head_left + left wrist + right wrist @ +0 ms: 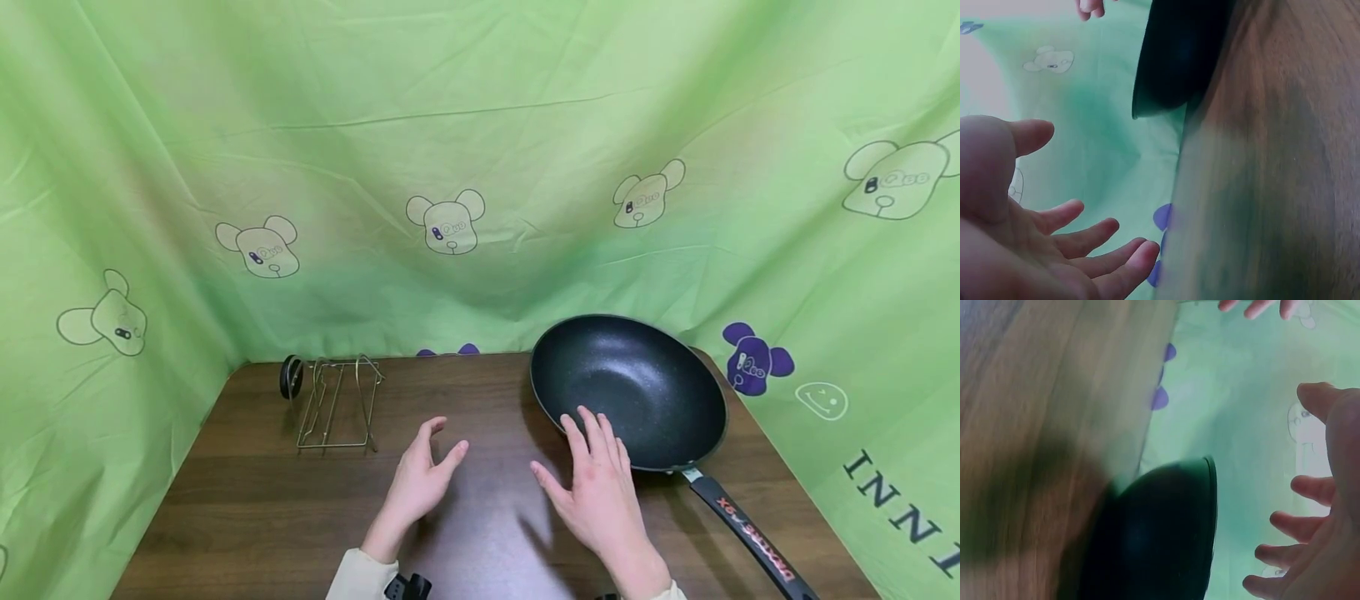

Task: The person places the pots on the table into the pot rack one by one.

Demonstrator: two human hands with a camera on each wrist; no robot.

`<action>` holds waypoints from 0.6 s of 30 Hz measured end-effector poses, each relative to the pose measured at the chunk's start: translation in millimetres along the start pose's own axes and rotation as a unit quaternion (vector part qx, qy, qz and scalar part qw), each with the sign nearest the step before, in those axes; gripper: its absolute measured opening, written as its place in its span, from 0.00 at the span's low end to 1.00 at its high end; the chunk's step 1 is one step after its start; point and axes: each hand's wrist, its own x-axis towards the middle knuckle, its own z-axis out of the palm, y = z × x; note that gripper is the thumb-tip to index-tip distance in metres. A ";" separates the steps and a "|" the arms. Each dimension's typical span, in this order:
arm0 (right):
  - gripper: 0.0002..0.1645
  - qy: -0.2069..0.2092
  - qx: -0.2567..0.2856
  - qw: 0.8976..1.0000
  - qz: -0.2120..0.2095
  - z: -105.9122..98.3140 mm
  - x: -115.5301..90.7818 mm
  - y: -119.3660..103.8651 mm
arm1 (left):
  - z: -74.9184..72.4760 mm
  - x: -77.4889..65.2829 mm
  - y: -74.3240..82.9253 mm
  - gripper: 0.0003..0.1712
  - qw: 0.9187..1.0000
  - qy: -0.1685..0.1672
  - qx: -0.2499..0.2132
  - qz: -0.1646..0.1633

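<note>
A black wok with a long dark handle sits on the right of the wooden table, its handle pointing toward the near right corner. My right hand is held above the table at the wok's near left rim, fingers spread and holding nothing; its fingertips overlap the rim in the head view. To the left, my left hand hovers over the middle of the table with thumb and fingers apart, nothing in it. Beyond it stands a wire rack with a black round part at its left end.
The brown wooden table is bordered at the back and both sides by a green curtain printed with bear heads. In the left wrist view the wok's dark side rises above the tabletop.
</note>
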 end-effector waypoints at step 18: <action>0.46 -0.019 -0.029 0.998 0.044 -25.3 -8.1 21.3 | 14.1 7.6 15.9 0.37 0.990 -0.012 -0.131 -0.047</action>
